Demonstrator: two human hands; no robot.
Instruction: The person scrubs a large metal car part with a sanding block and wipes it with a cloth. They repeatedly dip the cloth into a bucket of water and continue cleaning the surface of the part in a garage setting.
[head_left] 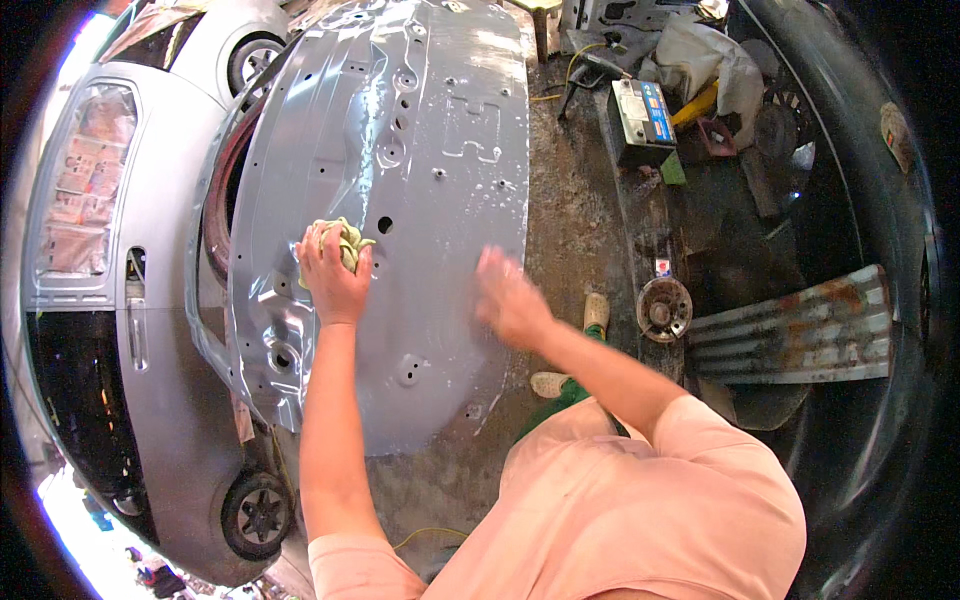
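Note:
A large grey sheet-metal car panel [430, 270] with punched holes lies in front of me, wet and marked with whitish streaks and droplets. On its left part my left hand [335, 285] is closed around a crumpled yellow-green cloth [345, 245] and presses it to the metal. Over the panel's right part is my right hand [510, 300], its fingers smeared by motion. Whether it holds anything I cannot make out.
At left stands a silver car [180, 400] with paper over its window. To the right, a car battery [640, 120], a round metal part [664, 308] and a rusty corrugated sheet [800, 330] lie near a dark car body [870, 200]. My shoes [548, 384] are on the floor.

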